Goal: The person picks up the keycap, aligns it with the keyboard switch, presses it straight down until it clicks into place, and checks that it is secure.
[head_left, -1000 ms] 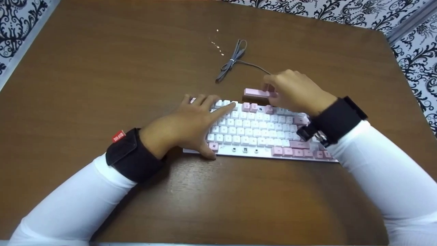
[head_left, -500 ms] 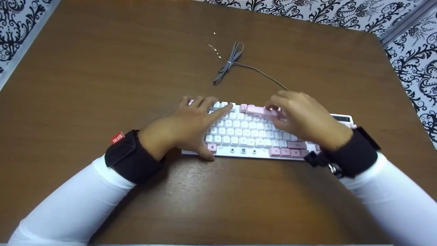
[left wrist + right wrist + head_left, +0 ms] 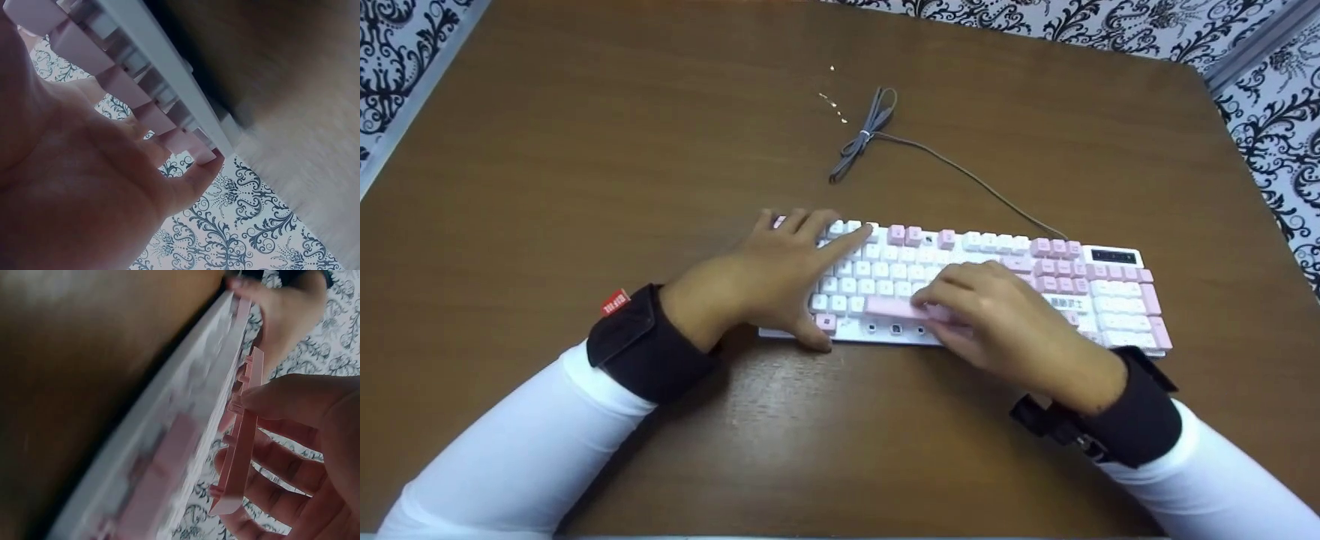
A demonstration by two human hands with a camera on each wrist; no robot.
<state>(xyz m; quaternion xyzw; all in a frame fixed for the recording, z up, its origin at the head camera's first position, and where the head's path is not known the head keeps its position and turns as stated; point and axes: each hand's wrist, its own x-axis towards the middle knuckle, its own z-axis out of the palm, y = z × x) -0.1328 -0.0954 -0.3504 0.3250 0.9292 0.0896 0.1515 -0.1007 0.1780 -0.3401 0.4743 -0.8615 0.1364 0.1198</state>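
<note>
A white and pink keyboard (image 3: 1125, 289) lies on the table. My left hand (image 3: 772, 274) rests spread over its left end, with the thumb at the front edge and the index finger along the upper keys. In the left wrist view, the left palm (image 3: 84, 180) is beside a row of keycaps (image 3: 121, 84). My right hand (image 3: 997, 322) pinches a long pink spacebar keycap (image 3: 889, 307) above the front rows. In the right wrist view, the keycap (image 3: 247, 450) is edge-on between thumb and fingers, its underside stems facing the keyboard. Several dark mounts (image 3: 896, 330) show in the front row.
A tied grey cable bundle (image 3: 866, 135) lies behind the keyboard, its cord running to the keyboard's back edge. Small bright specks (image 3: 834, 105) show near the bundle. The brown table (image 3: 622, 135) extends around, with patterned floor (image 3: 1275, 150) beyond its edges.
My right hand has brought the spacebar keycap from behind the keyboard, over the top row, down to the front rows. The left hand has stayed in place.
</note>
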